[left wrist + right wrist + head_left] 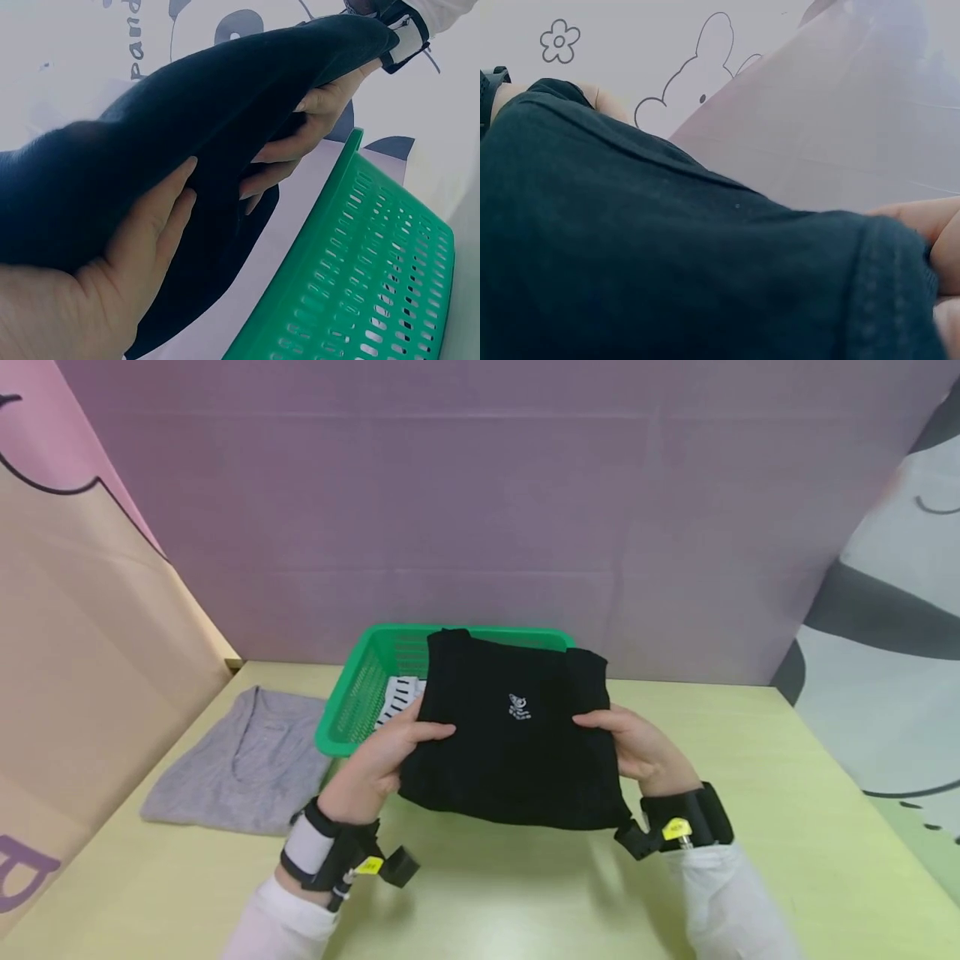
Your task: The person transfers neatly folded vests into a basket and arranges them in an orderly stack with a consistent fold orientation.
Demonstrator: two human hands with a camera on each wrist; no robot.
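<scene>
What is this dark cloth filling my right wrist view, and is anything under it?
Observer: It is a folded black top with a small white logo on the front, held up above the yellow-green table.
Operator: Which hands have it?
Observer: Both. The left hand holds its left edge and the right hand its right edge, thumbs on top.
Operator: Anything near it?
Observer: A green basket stands right behind it, with a black-and-white striped cloth inside.
Operator: Anything else on the table?
Observer: A grey top lies flat to the left of the basket.
</scene>
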